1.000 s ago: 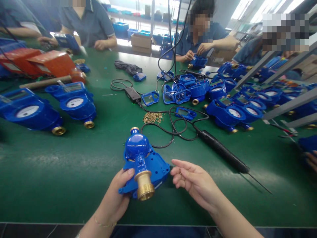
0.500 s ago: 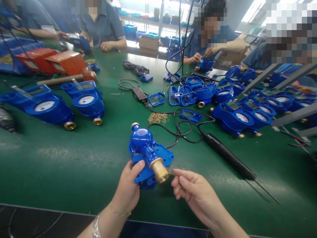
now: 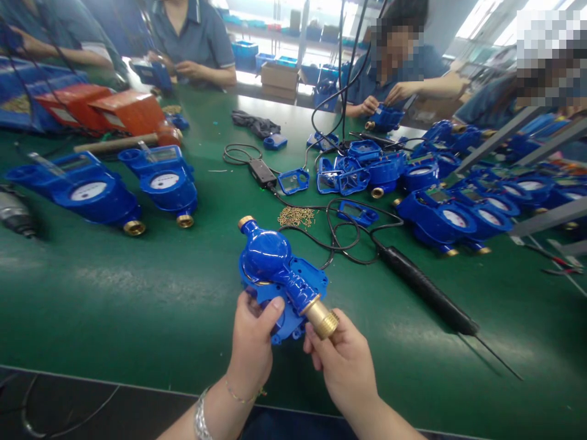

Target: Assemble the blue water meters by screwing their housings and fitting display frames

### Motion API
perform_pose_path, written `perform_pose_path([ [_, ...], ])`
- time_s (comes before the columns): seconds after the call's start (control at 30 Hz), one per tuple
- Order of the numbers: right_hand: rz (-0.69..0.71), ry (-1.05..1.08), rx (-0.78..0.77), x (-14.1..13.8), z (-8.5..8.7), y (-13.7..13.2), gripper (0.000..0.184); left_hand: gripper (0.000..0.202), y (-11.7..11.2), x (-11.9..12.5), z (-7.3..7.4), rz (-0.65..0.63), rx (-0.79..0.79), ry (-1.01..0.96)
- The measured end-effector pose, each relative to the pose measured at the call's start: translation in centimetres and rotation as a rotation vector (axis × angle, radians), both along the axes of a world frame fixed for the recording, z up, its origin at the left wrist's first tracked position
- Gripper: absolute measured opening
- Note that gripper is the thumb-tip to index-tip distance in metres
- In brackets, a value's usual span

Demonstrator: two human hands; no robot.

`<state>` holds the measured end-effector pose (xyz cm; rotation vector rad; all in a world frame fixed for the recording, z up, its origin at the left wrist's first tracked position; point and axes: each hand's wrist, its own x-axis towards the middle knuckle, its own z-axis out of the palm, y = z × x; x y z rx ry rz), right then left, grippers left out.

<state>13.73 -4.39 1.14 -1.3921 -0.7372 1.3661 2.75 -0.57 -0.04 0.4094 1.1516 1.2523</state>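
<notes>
My left hand (image 3: 254,336) grips a blue water meter (image 3: 268,252) by its flat plastic housing, thumb on top and fingers hidden underneath. The meter is turned over, so its rounded metal body faces up and its dial is out of sight. One brass end points away from me; the longer threaded brass end (image 3: 323,319) points toward my right hand (image 3: 343,354). My right hand is closed around that threaded end, thumb below it and a finger curling behind. Beyond the meter lies a small heap of brass screws (image 3: 296,216) on the green table (image 3: 183,293).
Two blue meters (image 3: 166,183) stand dial-up at left, near a power tool (image 3: 16,214). A black-handled electric screwdriver (image 3: 426,290) with a looping cable lies at right. Many meters (image 3: 454,220) crowd the right side beside a metal frame. Co-workers (image 3: 192,43) sit across the table.
My right hand has moved up and closed on the threaded brass end, from open space beside it. The meter has turned slightly and shifted right in my left hand.
</notes>
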Motion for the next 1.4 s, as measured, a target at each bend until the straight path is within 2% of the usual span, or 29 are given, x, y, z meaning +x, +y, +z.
perform_pose_path([
  [0.17,0.114,-0.183,-0.026,0.5,0.4,0.1,0.022,0.048,-0.2,0.1,-0.1,-0.003,0.011,0.007],
  [0.5,0.347,-0.123,-0.226,1.4,2.7,1.3,0.023,0.047,-0.3,0.0,-0.2,-0.026,0.029,0.020],
  [0.83,0.448,-0.208,-0.281,1.6,4.0,1.8,0.018,0.055,-0.4,0.0,-0.5,-0.055,0.023,0.039],
  [0.97,0.515,-0.270,-0.282,3.2,4.2,2.4,0.022,0.054,-0.2,-0.6,-0.5,-0.040,-0.004,0.004],
  [1.07,0.483,-0.475,-0.182,5.0,3.9,5.0,0.014,0.058,0.2,-1.7,-0.4,-0.058,-0.024,-0.001],
  [1.13,0.419,-0.588,-0.118,5.7,3.5,7.6,0.009,0.061,0.3,-2.6,-0.4,-0.125,-0.053,-0.002],
  [1.17,0.394,-0.645,-0.085,5.9,3.4,9.0,0.010,0.062,0.3,-3.0,-0.3,-0.165,-0.070,0.003],
  [1.27,0.313,-0.859,0.005,7.1,3.8,12.0,0.038,0.058,0.0,-3.8,0.1,-0.266,-0.123,0.011],
  [1.33,0.245,-1.035,0.007,8.9,4.4,12.6,0.042,0.053,-0.3,-4.0,0.4,-0.318,-0.158,-0.003],
  [1.4,0.178,-1.196,-0.074,11.7,4.8,11.9,0.037,0.047,-0.4,-4.1,0.6,-0.379,-0.193,-0.034],
])
